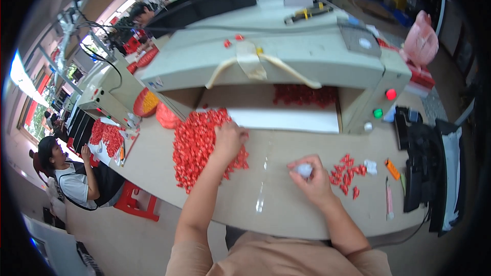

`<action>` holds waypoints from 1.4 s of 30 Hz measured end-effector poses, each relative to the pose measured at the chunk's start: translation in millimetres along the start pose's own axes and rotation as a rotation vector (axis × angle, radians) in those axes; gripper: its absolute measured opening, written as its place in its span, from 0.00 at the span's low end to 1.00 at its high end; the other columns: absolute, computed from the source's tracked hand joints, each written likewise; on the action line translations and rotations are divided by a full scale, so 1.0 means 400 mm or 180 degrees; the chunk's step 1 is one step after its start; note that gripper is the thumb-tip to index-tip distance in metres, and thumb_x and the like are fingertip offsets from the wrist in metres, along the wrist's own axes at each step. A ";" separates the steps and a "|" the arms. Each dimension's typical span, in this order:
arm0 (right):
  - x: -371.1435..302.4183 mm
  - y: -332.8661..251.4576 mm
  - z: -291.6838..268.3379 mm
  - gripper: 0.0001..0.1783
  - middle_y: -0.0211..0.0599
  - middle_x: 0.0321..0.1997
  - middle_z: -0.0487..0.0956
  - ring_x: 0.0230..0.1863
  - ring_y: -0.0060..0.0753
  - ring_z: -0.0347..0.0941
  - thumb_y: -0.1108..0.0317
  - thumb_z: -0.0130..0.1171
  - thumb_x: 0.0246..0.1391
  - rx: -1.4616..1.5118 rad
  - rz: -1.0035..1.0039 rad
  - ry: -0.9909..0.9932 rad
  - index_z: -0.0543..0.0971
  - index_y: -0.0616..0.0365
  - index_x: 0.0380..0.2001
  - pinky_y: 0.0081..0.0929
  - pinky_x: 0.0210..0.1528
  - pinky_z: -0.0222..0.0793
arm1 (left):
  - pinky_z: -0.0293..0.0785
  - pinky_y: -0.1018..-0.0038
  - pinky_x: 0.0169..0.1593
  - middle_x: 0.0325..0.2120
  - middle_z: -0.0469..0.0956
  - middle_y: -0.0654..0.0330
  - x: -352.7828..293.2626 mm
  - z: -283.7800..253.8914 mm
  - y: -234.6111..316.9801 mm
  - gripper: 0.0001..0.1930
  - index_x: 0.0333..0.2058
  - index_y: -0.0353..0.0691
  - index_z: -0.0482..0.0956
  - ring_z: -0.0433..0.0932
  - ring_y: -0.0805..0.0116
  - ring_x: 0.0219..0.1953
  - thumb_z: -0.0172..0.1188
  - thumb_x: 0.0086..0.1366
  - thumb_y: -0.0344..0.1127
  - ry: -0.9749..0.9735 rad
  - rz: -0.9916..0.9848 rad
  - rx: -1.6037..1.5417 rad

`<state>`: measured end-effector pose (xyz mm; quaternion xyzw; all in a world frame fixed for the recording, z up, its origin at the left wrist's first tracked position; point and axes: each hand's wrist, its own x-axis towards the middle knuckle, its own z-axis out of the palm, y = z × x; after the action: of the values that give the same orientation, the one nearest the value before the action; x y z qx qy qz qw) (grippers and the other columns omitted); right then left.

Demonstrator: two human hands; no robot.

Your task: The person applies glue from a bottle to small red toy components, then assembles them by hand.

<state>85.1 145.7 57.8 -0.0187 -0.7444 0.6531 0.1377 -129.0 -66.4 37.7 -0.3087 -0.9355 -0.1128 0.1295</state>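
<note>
My left hand (pixel 230 142) is over the right edge of a big pile of small red pieces (pixel 193 156), its fingers curled downward. A reddish bit shows by its fingertips, but what it pinches, if anything, I cannot make out. My right hand (pixel 318 184) is closed around a small, rounded, whitish translucent thing (pixel 305 170), held just above the table. Close to its right lies a smaller scatter of red pieces (pixel 343 176) with a crumpled white scrap (pixel 371 166).
A grey-green machine housing (pixel 317 61) with an open slot stands ahead; red pieces (pixel 302 95) lie inside. At right are an orange-handled tool (pixel 392 169), a pink pen-like tool (pixel 389 200) and a black monitor (pixel 427 168). Another person (pixel 76 174) sits at far left.
</note>
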 end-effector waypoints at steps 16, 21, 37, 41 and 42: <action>-0.016 0.156 0.100 0.14 0.38 0.39 0.79 0.35 0.21 0.73 0.73 0.60 0.56 0.0468 -0.0029 0.0285 0.69 0.60 0.43 0.17 0.36 0.71 | 0.71 0.75 0.50 0.41 0.78 0.61 -0.162 0.040 0.156 0.17 0.51 0.37 0.75 0.75 0.74 0.42 0.55 0.68 0.41 -0.0108 -0.0496 -0.4903; -0.023 0.162 0.131 0.13 0.39 0.38 0.79 0.33 0.22 0.73 0.72 0.57 0.58 0.0114 -0.0108 0.0395 0.68 0.61 0.44 0.17 0.32 0.70 | 0.69 0.78 0.44 0.27 0.69 0.66 -0.198 -0.030 0.121 0.17 0.52 0.39 0.74 0.70 0.76 0.33 0.47 0.72 0.42 0.0259 -0.0922 -0.6559; -0.035 0.154 0.151 0.12 0.37 0.36 0.78 0.30 0.19 0.72 0.72 0.57 0.59 -0.0427 -0.0205 0.0417 0.67 0.61 0.42 0.14 0.29 0.69 | 0.74 0.67 0.33 0.16 0.71 0.62 -0.627 -0.653 -0.086 0.19 0.58 0.63 0.67 0.65 0.71 0.17 0.47 0.69 0.39 0.3868 0.3361 -0.3139; -0.029 0.164 0.149 0.12 0.34 0.33 0.77 0.29 0.19 0.72 0.74 0.59 0.56 -0.0461 -0.0044 0.0452 0.68 0.61 0.40 0.16 0.30 0.70 | 0.75 0.65 0.34 0.16 0.71 0.62 -0.640 -0.659 -0.081 0.21 0.59 0.64 0.64 0.65 0.70 0.17 0.47 0.69 0.37 0.3457 0.3187 -0.3124; -0.037 0.164 0.143 0.12 0.34 0.33 0.77 0.29 0.19 0.72 0.74 0.59 0.56 -0.0461 -0.0025 0.0475 0.68 0.61 0.40 0.16 0.30 0.70 | 0.75 0.64 0.35 0.17 0.71 0.61 -0.638 -0.666 -0.073 0.23 0.60 0.64 0.63 0.66 0.69 0.17 0.48 0.68 0.36 0.3768 0.3337 -0.3255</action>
<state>76.3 97.1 -15.1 -0.0743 -0.7774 0.5939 0.1935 97.4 -306.7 204.8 -0.6023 -0.2963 -0.5757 0.4669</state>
